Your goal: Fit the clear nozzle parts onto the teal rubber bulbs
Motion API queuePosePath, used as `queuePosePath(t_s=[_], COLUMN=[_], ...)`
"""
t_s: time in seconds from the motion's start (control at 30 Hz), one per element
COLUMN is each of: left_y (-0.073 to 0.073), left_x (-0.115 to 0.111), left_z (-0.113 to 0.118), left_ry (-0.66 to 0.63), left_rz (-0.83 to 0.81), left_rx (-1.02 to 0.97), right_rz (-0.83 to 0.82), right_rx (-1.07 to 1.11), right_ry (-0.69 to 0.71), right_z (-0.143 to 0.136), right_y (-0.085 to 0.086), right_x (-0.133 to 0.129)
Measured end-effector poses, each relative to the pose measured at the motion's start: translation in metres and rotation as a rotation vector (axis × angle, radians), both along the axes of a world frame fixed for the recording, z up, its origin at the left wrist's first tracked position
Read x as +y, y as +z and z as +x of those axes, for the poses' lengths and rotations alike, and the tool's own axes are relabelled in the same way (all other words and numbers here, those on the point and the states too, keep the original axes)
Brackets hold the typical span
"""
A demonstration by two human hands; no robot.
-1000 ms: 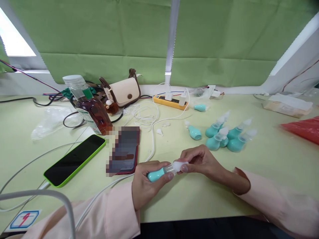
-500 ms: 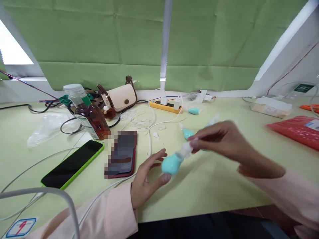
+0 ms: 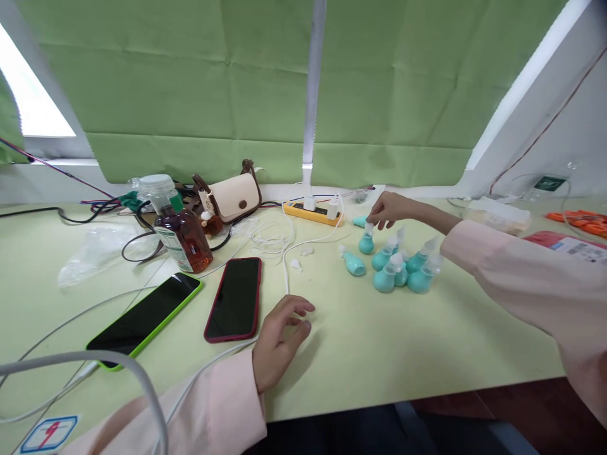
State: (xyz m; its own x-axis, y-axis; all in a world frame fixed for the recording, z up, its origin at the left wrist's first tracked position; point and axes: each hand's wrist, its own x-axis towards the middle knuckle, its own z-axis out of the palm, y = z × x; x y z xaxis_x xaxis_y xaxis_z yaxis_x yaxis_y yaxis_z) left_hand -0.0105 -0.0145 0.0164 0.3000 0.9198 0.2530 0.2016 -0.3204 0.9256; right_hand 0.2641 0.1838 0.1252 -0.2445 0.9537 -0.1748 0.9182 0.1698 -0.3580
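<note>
My right hand reaches far across the table, its fingers pinched on the clear tip of a turquoise bulb syringe, which stands upright at the table surface. Several more bulb syringes stand grouped just to its right, nozzles up. One turquoise bulb lies on its side in front, and another bulb lies partly hidden behind my fingers. My left hand rests near the front of the table with its fingers loosely curled and apart, holding nothing.
Left of my left hand lie a red-cased phone and a green-cased phone. Behind them stand a bottle and a small cream bag. White cables run to a yellow power strip. A red package lies at right.
My right hand has carried the bulb syringe away from my left hand, to the back right beside the others. My left hand stays nearly in place, now without the bulb near its fingers.
</note>
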Motion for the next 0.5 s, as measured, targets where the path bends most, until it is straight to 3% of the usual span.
queuePosePath(t_s=[0.27,0.4,0.5], left_y=[0.001,0.002,0.0], left_x=[-0.003,-0.005,-0.006], left_z=[0.001,-0.001,-0.002], left_ry=[-0.017,-0.002,0.019], left_rz=[0.11,0.167,0.315], left_rx=[0.165,0.258,0.336], right_rz=[-0.128,-0.256,-0.098], right_rx=[0.007,-0.072,-0.161], right_ry=[-0.062,-0.093,-0.074], right_z=[0.021,0.023,0.02], right_y=[0.013,0.001,-0.013], right_x=[0.039,0.048,0.045])
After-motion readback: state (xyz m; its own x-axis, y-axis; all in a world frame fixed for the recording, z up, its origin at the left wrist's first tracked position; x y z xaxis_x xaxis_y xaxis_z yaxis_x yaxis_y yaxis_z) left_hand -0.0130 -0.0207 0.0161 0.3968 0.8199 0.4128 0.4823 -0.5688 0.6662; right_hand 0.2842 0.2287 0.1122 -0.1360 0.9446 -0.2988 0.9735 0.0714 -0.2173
